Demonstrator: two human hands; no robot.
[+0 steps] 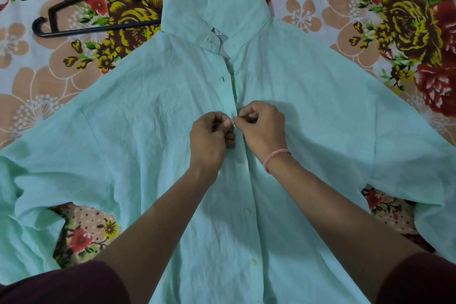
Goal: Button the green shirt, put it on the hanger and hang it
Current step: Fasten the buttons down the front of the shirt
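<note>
While the green shirt (153,111) lies spread front-up on a floral bedsheet (370,15), collar pointing away from the person, both hands work at the centre placket about a third of the way down from the collar. The left hand (209,139) is curled nearly closed, its thumb and forefinger pinching the placket edge at a small pale button (233,121). The right hand (265,128) is likewise curled, its fingertips pinching the opposite fabric edge at the same button, so that the two hands nearly touch. Above this point the placket stands slightly apart, with one button (221,79) visible beside the gap and the collar unfastened. Below the hands, the placket lies closed, and a row of buttons runs down toward the hem. A pink thread band (275,158) circles the right wrist. Dark maroon sleeves (74,284) cover both upper arms. A black plastic hanger (96,7) rests on the bedsheet beyond the shirt's shoulder, to the left of the collar, partly tucked beneath it.
</note>
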